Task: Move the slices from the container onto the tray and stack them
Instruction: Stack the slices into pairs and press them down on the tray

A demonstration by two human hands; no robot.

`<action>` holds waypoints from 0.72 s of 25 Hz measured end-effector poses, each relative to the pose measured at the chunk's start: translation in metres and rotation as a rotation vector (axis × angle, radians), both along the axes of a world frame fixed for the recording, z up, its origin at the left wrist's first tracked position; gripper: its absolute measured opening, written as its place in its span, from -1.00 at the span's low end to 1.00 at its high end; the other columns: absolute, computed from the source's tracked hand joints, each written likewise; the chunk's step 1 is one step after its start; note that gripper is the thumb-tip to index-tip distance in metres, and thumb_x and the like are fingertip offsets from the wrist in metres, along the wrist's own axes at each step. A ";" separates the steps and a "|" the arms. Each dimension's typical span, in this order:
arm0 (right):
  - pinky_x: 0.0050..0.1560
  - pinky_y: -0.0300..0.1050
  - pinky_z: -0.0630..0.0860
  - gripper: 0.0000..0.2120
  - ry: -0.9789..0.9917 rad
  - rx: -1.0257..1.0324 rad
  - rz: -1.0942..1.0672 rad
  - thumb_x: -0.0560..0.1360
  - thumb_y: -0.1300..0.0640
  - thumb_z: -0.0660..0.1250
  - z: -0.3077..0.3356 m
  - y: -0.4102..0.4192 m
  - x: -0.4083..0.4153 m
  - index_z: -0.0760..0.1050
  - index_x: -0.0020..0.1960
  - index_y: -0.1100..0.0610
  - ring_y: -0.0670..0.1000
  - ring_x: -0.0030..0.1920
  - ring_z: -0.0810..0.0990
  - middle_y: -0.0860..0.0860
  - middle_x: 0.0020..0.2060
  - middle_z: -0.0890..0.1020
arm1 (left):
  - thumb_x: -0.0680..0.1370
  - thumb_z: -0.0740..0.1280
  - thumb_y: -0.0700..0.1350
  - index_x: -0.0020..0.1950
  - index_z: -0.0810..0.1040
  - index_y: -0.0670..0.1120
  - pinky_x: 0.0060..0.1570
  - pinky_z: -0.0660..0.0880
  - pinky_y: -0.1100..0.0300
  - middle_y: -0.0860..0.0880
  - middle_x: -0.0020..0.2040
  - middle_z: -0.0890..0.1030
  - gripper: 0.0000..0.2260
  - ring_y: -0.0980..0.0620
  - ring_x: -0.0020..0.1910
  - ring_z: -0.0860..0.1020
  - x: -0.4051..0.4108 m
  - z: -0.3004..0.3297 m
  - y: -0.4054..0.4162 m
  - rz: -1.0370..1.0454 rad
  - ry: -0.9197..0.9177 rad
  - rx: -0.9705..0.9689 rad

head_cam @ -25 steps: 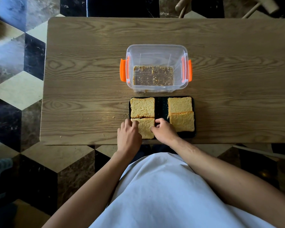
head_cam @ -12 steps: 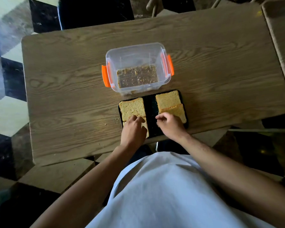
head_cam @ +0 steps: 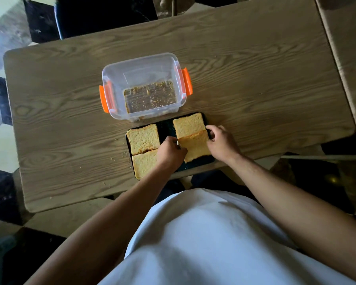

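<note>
Showing four slices (head_cam: pixel 194 148) on one tray (head_cam: pixel 195 163), one container (head_cam: pixel 144 87), two hands (head_cam: pixel 222 144)

- We see a wooden table (head_cam: pixel 255 79) with strong grain and rounded corners filling most of the view.
- Just beside its right end we find a second wooden surface (head_cam: pixel 349 48).
- Below lies a floor (head_cam: pixel 0 140) of large dark and pale stone tiles.
- Beyond the far edge stands a dark chair (head_cam: pixel 103 15).

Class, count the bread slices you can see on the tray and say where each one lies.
4 show: far left slice, near left slice, far right slice, and near right slice, gripped by both hands. Others may lie hidden underneath.
</note>
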State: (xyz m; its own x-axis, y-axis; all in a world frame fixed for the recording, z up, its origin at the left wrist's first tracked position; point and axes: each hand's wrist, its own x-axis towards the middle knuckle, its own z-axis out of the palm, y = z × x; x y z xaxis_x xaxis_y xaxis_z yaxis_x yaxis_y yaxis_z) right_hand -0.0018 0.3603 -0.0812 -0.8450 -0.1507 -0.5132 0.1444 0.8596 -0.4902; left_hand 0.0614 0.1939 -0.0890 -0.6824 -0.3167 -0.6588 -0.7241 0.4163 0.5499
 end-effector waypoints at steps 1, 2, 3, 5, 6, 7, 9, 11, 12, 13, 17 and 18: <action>0.12 -0.10 0.46 -0.52 -0.014 -0.009 0.024 0.48 0.23 0.31 -0.002 0.000 0.000 0.47 0.40 0.12 0.15 0.17 0.55 0.13 0.20 0.54 | 0.48 0.43 -0.13 0.29 0.49 -0.13 0.02 0.62 -0.03 -0.07 0.04 0.65 -0.61 -0.09 0.00 0.62 0.001 0.000 0.004 0.027 -0.006 0.006; 0.11 -0.13 0.44 -0.52 -0.024 -0.016 0.039 0.48 0.22 0.32 -0.004 0.000 0.000 0.47 0.40 0.12 0.15 0.17 0.55 0.13 0.20 0.55 | 0.48 0.43 -0.11 0.28 0.48 -0.12 -0.01 0.62 -0.02 -0.06 0.02 0.65 -0.61 -0.08 -0.03 0.62 0.004 0.000 0.007 0.052 -0.011 0.007; 0.08 -0.16 0.43 -0.53 -0.031 -0.020 0.042 0.48 0.20 0.32 -0.005 0.000 0.000 0.47 0.39 0.12 0.14 0.16 0.55 0.13 0.19 0.55 | 0.47 0.42 -0.11 0.29 0.47 -0.10 -0.03 0.62 -0.02 -0.03 0.00 0.65 -0.60 -0.08 -0.04 0.62 0.006 0.002 0.010 0.071 -0.014 0.000; 0.03 -0.19 0.39 -0.55 -0.044 -0.031 0.012 0.47 0.17 0.34 -0.009 0.000 0.000 0.50 0.36 0.13 0.14 0.13 0.57 0.13 0.14 0.57 | 0.46 0.41 -0.10 0.32 0.47 -0.10 -0.06 0.62 0.00 -0.02 0.00 0.63 -0.56 -0.08 -0.04 0.63 0.008 0.004 0.015 0.108 -0.013 -0.021; 0.01 -0.20 0.38 -0.56 -0.048 -0.034 -0.006 0.47 0.15 0.35 -0.010 0.000 0.000 0.51 0.34 0.14 0.15 0.13 0.57 0.13 0.13 0.58 | 0.45 0.40 -0.10 0.32 0.48 -0.11 -0.07 0.60 0.04 -0.05 0.03 0.64 -0.56 -0.09 -0.03 0.62 0.008 0.005 0.017 0.126 -0.011 -0.031; 0.01 -0.19 0.38 -0.57 -0.051 -0.031 -0.017 0.47 0.13 0.36 -0.011 0.000 0.000 0.52 0.33 0.16 0.15 0.13 0.58 0.14 0.13 0.59 | 0.44 0.40 -0.09 0.30 0.50 -0.13 -0.09 0.56 0.09 -0.09 0.07 0.64 -0.57 -0.10 -0.02 0.62 0.008 0.004 0.019 0.132 -0.011 -0.045; 0.04 -0.17 0.42 -0.58 -0.051 -0.018 -0.026 0.47 0.10 0.35 -0.013 -0.003 0.000 0.54 0.31 0.19 0.16 0.14 0.59 0.16 0.15 0.61 | 0.44 0.37 -0.08 0.20 0.58 -0.16 -0.15 0.47 0.13 -0.16 0.07 0.63 -0.64 -0.15 -0.02 0.61 0.004 0.004 0.022 0.127 -0.016 -0.062; 0.06 -0.15 0.46 -0.57 -0.046 -0.013 -0.032 0.47 0.06 0.34 -0.013 -0.006 -0.001 0.55 0.30 0.19 0.15 0.15 0.60 0.15 0.15 0.64 | 0.44 0.36 -0.10 0.06 0.62 -0.17 -0.22 0.42 0.15 -0.19 -0.01 0.64 -0.75 -0.18 -0.07 0.62 -0.001 0.005 0.024 0.147 -0.011 -0.034; 0.07 -0.13 0.48 -0.57 -0.047 -0.015 -0.035 0.47 0.05 0.34 -0.013 -0.008 -0.001 0.55 0.30 0.19 0.15 0.15 0.61 0.15 0.16 0.65 | 0.43 0.36 -0.12 -0.02 0.63 -0.16 -0.26 0.41 0.14 -0.19 -0.08 0.66 -0.82 -0.20 -0.11 0.63 -0.003 0.007 0.024 0.165 -0.006 -0.022; 0.08 -0.12 0.49 -0.57 -0.049 -0.017 -0.041 0.47 0.04 0.33 -0.012 -0.009 -0.001 0.55 0.30 0.19 0.15 0.15 0.62 0.15 0.16 0.65 | 0.43 0.36 -0.14 -0.10 0.62 -0.16 -0.30 0.42 0.13 -0.19 -0.16 0.66 -0.87 -0.21 -0.16 0.63 -0.004 0.009 0.025 0.179 0.000 -0.015; 0.09 -0.12 0.49 -0.55 -0.054 -0.044 -0.056 0.48 0.04 0.33 -0.011 -0.010 -0.001 0.53 0.33 0.19 0.14 0.16 0.61 0.15 0.19 0.64 | 0.42 0.32 -0.21 -0.15 0.62 -0.15 -0.34 0.44 0.15 -0.15 -0.25 0.67 -0.91 -0.17 -0.26 0.62 -0.009 0.017 0.026 0.202 0.006 0.007; 0.08 -0.13 0.49 -0.54 -0.061 -0.051 -0.057 0.49 0.04 0.33 -0.011 -0.010 0.000 0.52 0.34 0.19 0.13 0.17 0.60 0.14 0.20 0.63 | 0.41 0.31 -0.23 -0.14 0.63 -0.15 -0.35 0.43 0.16 -0.15 -0.25 0.67 -0.88 -0.15 -0.28 0.60 -0.009 0.018 0.027 0.212 0.004 0.007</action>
State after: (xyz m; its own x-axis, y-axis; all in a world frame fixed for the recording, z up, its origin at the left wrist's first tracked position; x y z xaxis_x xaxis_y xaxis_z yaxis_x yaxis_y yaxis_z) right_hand -0.0022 0.3507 -0.0923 -0.8202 -0.1302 -0.5570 0.2238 0.8231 -0.5219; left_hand 0.0522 0.2206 -0.0712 -0.6032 -0.4488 -0.6593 -0.7931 0.2508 0.5550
